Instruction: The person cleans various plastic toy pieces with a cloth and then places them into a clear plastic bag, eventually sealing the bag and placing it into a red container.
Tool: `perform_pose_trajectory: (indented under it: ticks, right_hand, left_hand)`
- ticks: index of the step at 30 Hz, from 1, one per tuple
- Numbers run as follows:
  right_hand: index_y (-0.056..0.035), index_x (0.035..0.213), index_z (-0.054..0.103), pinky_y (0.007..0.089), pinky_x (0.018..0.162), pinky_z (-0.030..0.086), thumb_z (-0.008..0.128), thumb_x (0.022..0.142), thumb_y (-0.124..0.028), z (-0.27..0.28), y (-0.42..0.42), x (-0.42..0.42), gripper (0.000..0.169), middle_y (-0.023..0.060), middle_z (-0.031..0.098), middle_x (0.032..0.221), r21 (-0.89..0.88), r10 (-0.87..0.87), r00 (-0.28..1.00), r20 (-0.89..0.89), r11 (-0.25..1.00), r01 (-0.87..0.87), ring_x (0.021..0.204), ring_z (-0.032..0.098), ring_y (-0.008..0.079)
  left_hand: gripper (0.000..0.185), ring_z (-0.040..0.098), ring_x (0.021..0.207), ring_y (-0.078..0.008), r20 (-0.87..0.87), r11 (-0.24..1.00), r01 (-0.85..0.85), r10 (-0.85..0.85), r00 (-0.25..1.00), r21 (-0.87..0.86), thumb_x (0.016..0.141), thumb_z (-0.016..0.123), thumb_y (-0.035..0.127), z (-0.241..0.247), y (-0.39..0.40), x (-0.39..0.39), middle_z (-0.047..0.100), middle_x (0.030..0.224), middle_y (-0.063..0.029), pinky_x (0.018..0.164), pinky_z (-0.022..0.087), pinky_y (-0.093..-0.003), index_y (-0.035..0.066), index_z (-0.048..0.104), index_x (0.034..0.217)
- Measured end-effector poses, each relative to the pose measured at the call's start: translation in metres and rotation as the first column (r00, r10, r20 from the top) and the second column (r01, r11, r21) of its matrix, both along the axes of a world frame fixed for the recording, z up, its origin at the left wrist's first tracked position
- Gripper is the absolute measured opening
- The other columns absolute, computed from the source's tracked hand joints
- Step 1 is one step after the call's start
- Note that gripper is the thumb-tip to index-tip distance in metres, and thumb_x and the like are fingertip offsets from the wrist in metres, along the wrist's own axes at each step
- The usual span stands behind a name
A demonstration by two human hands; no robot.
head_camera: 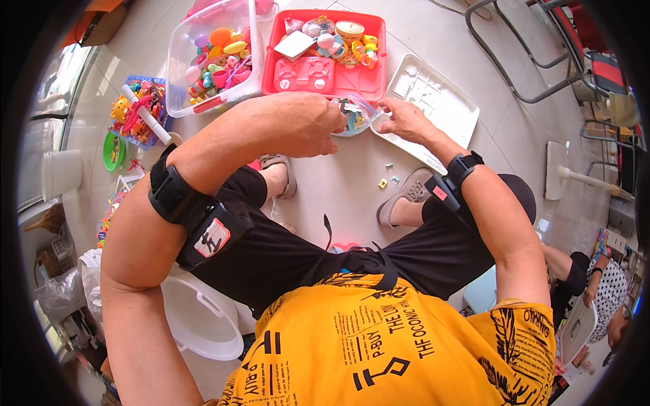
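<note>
A clear plastic zip bag (358, 121) with small light-blue, white and dark pieces inside is between my two hands. My left hand (310, 124) is at the bag's left side, fingers bent and thumb apart; whether it grips the bag is hidden. With thumb and forefinger, my right hand (406, 122) holds the bag's blue-edged opening on the right. Just beyond the bag lies an open red plastic case (363, 83) holding toys and a small white box (294, 45). A small yellow toy block (382, 183) and tiny green pieces (395, 179) lie on the floor between my feet.
A clear bin of toys (171, 76) stands at the far left, beside a blue basket of toys (165, 91). Right of the case lies a white plastic tray or lid (457, 106). A white tub (203, 325) is by my left leg. A metal-framed chair (523, 99) stands at right; another person (604, 284) sits behind.
</note>
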State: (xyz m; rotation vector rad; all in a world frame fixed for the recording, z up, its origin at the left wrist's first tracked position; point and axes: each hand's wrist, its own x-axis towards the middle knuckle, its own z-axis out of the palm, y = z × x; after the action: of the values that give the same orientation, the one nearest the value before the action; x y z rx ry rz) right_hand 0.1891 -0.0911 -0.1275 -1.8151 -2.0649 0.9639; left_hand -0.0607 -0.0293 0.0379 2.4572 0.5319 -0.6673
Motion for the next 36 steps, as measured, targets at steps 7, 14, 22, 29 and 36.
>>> perform_pose_trajectory:
  ticks: [7, 14, 22, 29, 36]
  right_hand:
    - [-0.0080, 0.113, 0.059, 0.0419, 0.080, 0.049, 0.067, 0.080, -0.016, -0.013, -0.007, -0.008, 0.035, 0.0120, 0.066, 0.089, -0.101, -0.069, 0.958, 0.279, 0.990, 0.100, 0.090, 0.064, 0.0319]
    - [-0.0080, 0.099, 0.060, 0.0455, 0.077, 0.048, 0.060, 0.083, -0.017, -0.050, -0.005, -0.016, 0.018, 0.0159, 0.064, 0.088, 0.178, -0.207, 0.960, 0.186, 0.968, 0.174, 0.090, 0.062, 0.0368]
    - [-0.0089, 0.096, 0.061, 0.0477, 0.077, 0.050, 0.044, 0.091, -0.026, -0.052, 0.006, -0.031, 0.025, 0.0185, 0.063, 0.095, 0.101, -0.080, 0.976, 0.200, 0.993, 0.061, 0.092, 0.062, 0.0386]
    - [-0.0059, 0.095, 0.057, 0.0457, 0.072, 0.049, 0.054, 0.089, -0.017, 0.038, 0.010, -0.039, 0.013, 0.0156, 0.062, 0.087, 0.355, 0.076, 0.986, 0.147, 0.927, -0.124, 0.085, 0.061, 0.0363]
    - [-0.0018, 0.085, 0.058, 0.0385, 0.070, 0.051, 0.058, 0.087, -0.014, 0.145, -0.015, -0.007, 0.012, 0.0162, 0.063, 0.081, 0.441, 0.160, 0.979, -0.126, 0.893, -0.089, 0.076, 0.062, 0.0317]
  left_hand:
    - [0.034, 0.067, 0.087, -0.0319, 0.020, 1.000, -0.013, 0.013, 1.000, -0.022, 0.087, 0.062, 0.022, 0.000, 0.002, 0.000, 0.069, 0.092, -0.0177, 0.080, 0.052, -0.0397, 0.000, 0.063, 0.112]
    - [0.034, 0.067, 0.088, -0.0308, 0.021, 0.998, -0.052, 0.053, 0.998, -0.045, 0.087, 0.063, 0.023, 0.003, 0.006, 0.004, 0.069, 0.093, -0.0168, 0.080, 0.052, -0.0390, 0.001, 0.063, 0.113]
    - [0.035, 0.066, 0.087, -0.0348, 0.032, 0.992, -0.122, 0.121, 0.992, 0.026, 0.086, 0.064, 0.022, -0.008, 0.021, -0.012, 0.068, 0.092, -0.0191, 0.078, 0.051, -0.0408, 0.001, 0.063, 0.114]
    - [0.054, 0.059, 0.108, -0.0349, 0.244, 0.938, -0.247, 0.187, 0.951, 0.244, 0.077, 0.073, 0.019, -0.021, 0.029, -0.026, 0.059, 0.119, -0.0232, 0.084, 0.050, -0.0428, 0.005, 0.055, 0.126]
    - [0.040, 0.064, 0.093, -0.0308, 0.563, 0.970, -0.231, 0.151, 0.812, 0.072, 0.078, 0.072, 0.010, -0.027, 0.016, -0.009, 0.065, 0.100, -0.0170, 0.078, 0.051, -0.0387, 0.002, 0.059, 0.115]
